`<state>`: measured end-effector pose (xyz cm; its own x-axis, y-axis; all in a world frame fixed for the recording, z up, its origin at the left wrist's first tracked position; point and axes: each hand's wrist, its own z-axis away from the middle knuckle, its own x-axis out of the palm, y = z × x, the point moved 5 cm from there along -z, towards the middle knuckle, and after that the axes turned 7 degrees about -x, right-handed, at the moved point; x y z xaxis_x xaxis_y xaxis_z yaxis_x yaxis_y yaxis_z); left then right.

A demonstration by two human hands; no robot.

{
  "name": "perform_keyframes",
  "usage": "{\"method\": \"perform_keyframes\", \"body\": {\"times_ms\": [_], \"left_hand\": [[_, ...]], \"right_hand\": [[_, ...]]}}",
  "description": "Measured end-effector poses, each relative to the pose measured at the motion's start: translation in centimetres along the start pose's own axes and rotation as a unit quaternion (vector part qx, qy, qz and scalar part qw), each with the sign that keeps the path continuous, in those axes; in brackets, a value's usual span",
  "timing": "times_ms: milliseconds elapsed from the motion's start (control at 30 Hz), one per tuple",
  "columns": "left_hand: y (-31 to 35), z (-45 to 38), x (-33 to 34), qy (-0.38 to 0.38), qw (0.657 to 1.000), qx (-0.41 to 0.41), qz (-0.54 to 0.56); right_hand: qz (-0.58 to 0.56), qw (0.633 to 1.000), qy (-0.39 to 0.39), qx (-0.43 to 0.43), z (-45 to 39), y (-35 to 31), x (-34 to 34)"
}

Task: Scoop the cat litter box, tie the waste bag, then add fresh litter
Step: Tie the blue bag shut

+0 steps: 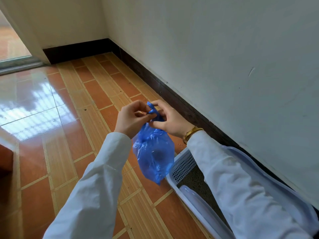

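Glossy orange floor tiles [51, 118] fill the left. At centre, the left hand [129, 118] and right hand [169, 121], close together, pinch the twisted neck of a crinkly blue plastic bag [153, 157]. It hangs lengthwise down beside the litter box [183, 163], lower right.

Daylit interior, wide-angle view, evenly bright with one strong glare zone.

Light source: doorway [12, 42] at upper left, overexposed and washed to pale orange. Glare: broad white reflection with striped pattern on glossy floor tiles [32, 107] at left. Wall [224, 49]: soft, flat illumination, cool grey-white cast. Shadows: faint and diffuse; dark band along the skirting board [172, 94]. Translucent blue bag [153, 152] lets light through, showing dark masses inside. Distortion: straight lines bow toward the frame edges. Sharpness: moderate throughout; fine detail smeared, sleeves [96, 178] softest at the lower corners.
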<state>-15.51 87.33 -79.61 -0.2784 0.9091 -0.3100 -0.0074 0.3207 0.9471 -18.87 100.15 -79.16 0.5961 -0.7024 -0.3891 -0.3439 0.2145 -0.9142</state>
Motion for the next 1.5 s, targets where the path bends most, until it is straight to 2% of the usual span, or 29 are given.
{"method": "perform_keyframes", "body": {"times_ms": [100,233,300,433,567,733,1267,1500], "left_hand": [[-0.5,0.0,-0.1,0.027,0.998,0.0,-0.049],[-0.8,0.2,0.1,-0.004,0.999,-0.04,0.022],[-0.9,0.1,-0.2,-0.021,0.999,-0.04,0.013],[-1.3,0.0,-0.9,-0.024,0.995,0.008,-0.098],[-2.2,0.2,-2.2,-0.003,0.994,-0.002,-0.105],[-2.5,1.0,-3.9,0.045,0.995,0.003,-0.086],[-4.1,0.4,-8.2,0.105,0.994,-0.012,0.023],[2.1,0.1,-11.0,0.096,0.992,-0.069,0.04]], "right_hand": [[0.011,1.0,-0.01,-0.004,-0.2,-0.1,0.0],[0.024,0.999,-0.028,-0.018,-0.1,-0.3,-0.2],[0.041,0.998,-0.024,-0.029,-0.1,-0.4,-0.5],[0.071,0.996,0.039,-0.036,-0.6,0.1,-1.5],[0.116,0.988,0.104,-0.008,-0.5,1.7,-2.1],[0.169,0.972,0.159,-0.036,-0.9,1.9,-1.4],[0.07,0.981,0.176,-0.03,-3.9,1.9,1.4],[0.062,0.987,0.15,0.007,-5.7,-5.0,-0.9]]}}
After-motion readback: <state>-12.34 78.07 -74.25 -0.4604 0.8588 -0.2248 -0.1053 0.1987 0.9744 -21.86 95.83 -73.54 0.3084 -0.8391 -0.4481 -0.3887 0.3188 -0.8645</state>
